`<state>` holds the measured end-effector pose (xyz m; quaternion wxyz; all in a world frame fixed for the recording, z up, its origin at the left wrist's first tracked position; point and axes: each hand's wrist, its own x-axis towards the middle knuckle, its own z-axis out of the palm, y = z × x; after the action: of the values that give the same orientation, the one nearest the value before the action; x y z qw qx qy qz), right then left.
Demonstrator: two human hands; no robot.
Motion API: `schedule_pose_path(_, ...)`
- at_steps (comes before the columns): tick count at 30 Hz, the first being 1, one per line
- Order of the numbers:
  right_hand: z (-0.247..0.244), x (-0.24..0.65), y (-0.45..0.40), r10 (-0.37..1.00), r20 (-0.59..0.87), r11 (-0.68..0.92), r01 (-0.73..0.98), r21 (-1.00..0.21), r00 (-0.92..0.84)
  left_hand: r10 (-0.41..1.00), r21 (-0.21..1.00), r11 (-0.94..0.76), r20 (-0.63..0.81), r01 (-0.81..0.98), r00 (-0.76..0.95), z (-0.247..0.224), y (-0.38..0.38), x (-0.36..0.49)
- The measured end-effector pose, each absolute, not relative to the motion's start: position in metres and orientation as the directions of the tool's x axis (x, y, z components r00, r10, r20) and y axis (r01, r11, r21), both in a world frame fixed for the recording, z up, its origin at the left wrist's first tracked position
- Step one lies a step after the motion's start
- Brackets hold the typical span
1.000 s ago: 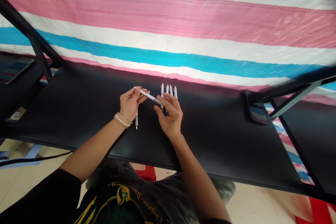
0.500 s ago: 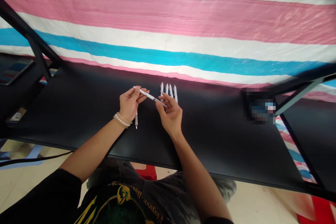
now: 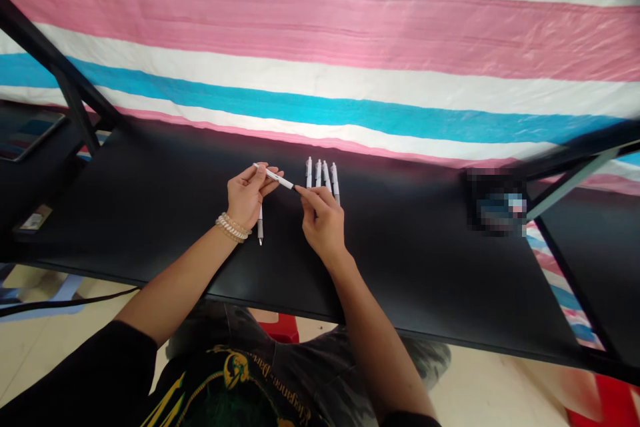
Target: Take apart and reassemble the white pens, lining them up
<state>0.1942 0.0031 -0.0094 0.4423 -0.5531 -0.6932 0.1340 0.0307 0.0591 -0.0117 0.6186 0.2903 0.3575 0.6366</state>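
My left hand (image 3: 246,199) pinches a white pen (image 3: 280,179) by its rear part, holding it slanted down to the right above the table. My right hand (image 3: 324,219) is closed at the pen's front end, its fingers covering the tip. A short dark section shows between the white barrel and these fingers. Below my left hand, another white pen (image 3: 260,228) with a grey grip lies on the table, its upper part hidden. Just behind my right hand, several white pens (image 3: 327,173) lie side by side, their lower ends partly covered.
The black table (image 3: 425,267) stretches to both sides. A striped sheet (image 3: 320,67) hangs along its back edge. Black metal legs (image 3: 75,107) rise at the left. A blurred-out dark object (image 3: 495,203) sits at the right, and a small box (image 3: 36,220) at the left end.
My right hand's fingers have closed round the front end of the pen, which now hides the tip. My left hand and the pens on the table have stayed put.
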Motion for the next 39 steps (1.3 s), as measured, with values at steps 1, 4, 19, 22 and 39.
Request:
schedule_pose_path(1,-0.009,0.196,0.003,0.878,0.478,0.356,0.674,-0.648,-0.004,0.994,0.814,0.013,-0.072,-0.581,-0.078,-0.012,0.061,0.029)
schedule_pose_path(4,-0.004,0.204,0.003,0.853,0.521,0.354,0.684,-0.638,0.045,0.988,0.804,-0.019,-0.075,-0.594,-0.133,-0.013,0.066,0.022)
schedule_pose_path(19,-0.011,0.195,0.002,0.822,0.57,0.417,0.672,-0.612,0.009,0.99,0.817,0.034,-0.107,-0.575,-0.094,-0.013,0.06,0.03)
schedule_pose_path(22,-0.009,0.192,0.0,0.81,0.586,0.449,0.679,-0.581,-0.034,0.991,0.843,0.029,-0.094,-0.537,-0.095,-0.013,0.058,0.033)
schedule_pose_path(39,-0.01,0.191,0.001,0.876,0.481,0.364,0.589,-0.721,0.048,0.993,0.828,0.013,-0.075,-0.561,-0.089,-0.011,0.056,0.034)
